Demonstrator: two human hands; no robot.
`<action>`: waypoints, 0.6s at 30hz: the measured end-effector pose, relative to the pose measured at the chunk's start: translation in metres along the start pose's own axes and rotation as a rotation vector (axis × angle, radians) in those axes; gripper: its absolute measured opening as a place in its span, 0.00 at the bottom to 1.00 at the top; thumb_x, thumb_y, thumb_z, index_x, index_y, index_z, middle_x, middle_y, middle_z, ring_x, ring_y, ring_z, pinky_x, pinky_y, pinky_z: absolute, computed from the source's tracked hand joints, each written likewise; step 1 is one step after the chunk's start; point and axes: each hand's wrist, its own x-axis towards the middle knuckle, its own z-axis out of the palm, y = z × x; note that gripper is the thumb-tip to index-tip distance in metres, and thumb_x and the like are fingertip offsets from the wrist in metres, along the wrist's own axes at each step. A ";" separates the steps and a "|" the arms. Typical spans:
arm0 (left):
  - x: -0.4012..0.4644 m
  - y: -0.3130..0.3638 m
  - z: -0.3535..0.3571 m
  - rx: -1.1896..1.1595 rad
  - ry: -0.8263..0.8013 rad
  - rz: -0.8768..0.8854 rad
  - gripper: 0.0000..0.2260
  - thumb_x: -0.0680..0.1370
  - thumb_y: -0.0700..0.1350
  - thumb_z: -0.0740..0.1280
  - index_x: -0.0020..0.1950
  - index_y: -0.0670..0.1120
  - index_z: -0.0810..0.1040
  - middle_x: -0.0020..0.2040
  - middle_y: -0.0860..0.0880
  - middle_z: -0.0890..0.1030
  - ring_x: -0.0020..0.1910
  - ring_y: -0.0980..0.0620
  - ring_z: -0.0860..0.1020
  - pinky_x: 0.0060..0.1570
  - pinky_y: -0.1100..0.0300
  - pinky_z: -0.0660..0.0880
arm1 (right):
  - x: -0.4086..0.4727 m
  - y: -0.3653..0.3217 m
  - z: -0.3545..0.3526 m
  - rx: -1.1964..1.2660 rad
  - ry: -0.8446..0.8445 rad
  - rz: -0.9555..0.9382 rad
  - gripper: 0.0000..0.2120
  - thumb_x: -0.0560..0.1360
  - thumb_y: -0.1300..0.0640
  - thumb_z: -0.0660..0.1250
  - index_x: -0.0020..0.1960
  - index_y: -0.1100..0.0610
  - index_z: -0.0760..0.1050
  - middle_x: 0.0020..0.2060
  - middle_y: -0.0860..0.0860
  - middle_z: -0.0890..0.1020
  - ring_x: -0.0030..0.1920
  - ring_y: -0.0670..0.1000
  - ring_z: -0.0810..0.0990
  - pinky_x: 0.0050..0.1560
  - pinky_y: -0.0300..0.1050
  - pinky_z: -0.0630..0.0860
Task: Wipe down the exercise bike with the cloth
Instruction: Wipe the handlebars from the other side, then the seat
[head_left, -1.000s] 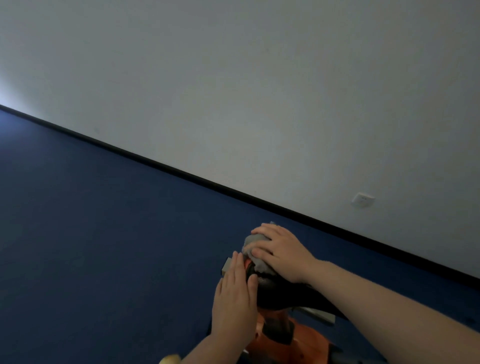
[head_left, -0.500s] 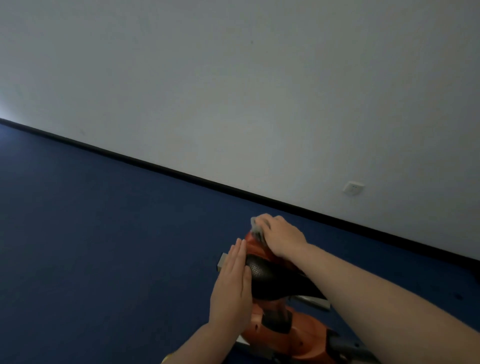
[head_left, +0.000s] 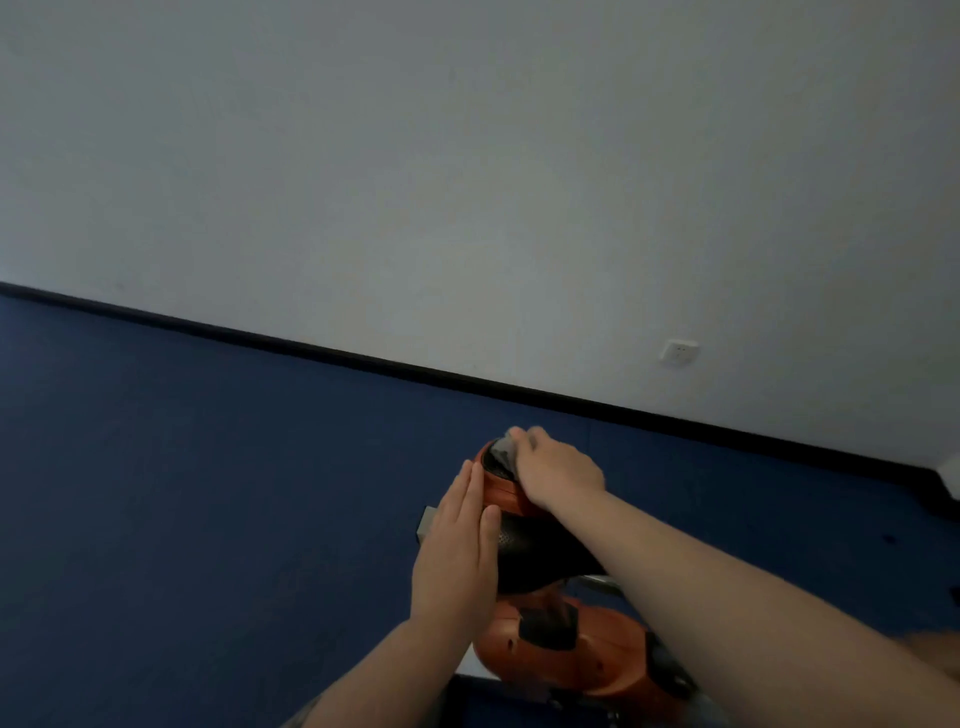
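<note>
Mostly, a pale wall (head_left: 467, 182) fills the upper view, meeting a dark blue floor (head_left: 182, 493) along a black skirting line (head_left: 311, 349), with a white socket (head_left: 678, 352) low on the wall at the right. Low in the middle stands the exercise bike (head_left: 571, 649), orange-bodied, with a black saddle (head_left: 540, 551) above it. The left hand (head_left: 457, 561) lies flat against the saddle's left side, fingers straight and together, gripping nothing. The right hand (head_left: 556, 470) reaches over the saddle's far end, fingers curled round a grey cloth (head_left: 501, 448) bunched against an orange-rimmed part there. To wipe well, the cloth likely needs firm, overlapping strokes round that rim, while the flat hand steadies the saddle against turning. Spreading the cloth wider would probably cover more surface per pass.
</note>
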 end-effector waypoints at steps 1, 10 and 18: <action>0.000 0.000 0.000 -0.009 -0.006 0.005 0.29 0.76 0.65 0.37 0.77 0.62 0.47 0.76 0.66 0.51 0.71 0.72 0.50 0.62 0.77 0.53 | 0.000 -0.007 0.004 0.026 0.040 -0.035 0.21 0.80 0.39 0.42 0.64 0.43 0.67 0.61 0.53 0.75 0.58 0.57 0.74 0.48 0.50 0.66; 0.009 -0.007 -0.019 -0.103 -0.031 0.054 0.19 0.79 0.63 0.41 0.69 0.70 0.58 0.66 0.73 0.62 0.66 0.72 0.61 0.62 0.69 0.64 | -0.017 0.055 -0.005 -0.002 -0.052 -0.068 0.21 0.81 0.40 0.42 0.73 0.36 0.58 0.62 0.50 0.77 0.57 0.54 0.77 0.51 0.50 0.72; 0.063 0.002 -0.015 -0.062 -0.231 0.202 0.22 0.83 0.54 0.47 0.76 0.52 0.61 0.76 0.57 0.61 0.71 0.68 0.54 0.73 0.65 0.51 | -0.040 0.009 0.024 -0.059 0.326 -0.043 0.23 0.81 0.39 0.41 0.72 0.41 0.61 0.65 0.46 0.73 0.57 0.50 0.76 0.52 0.48 0.71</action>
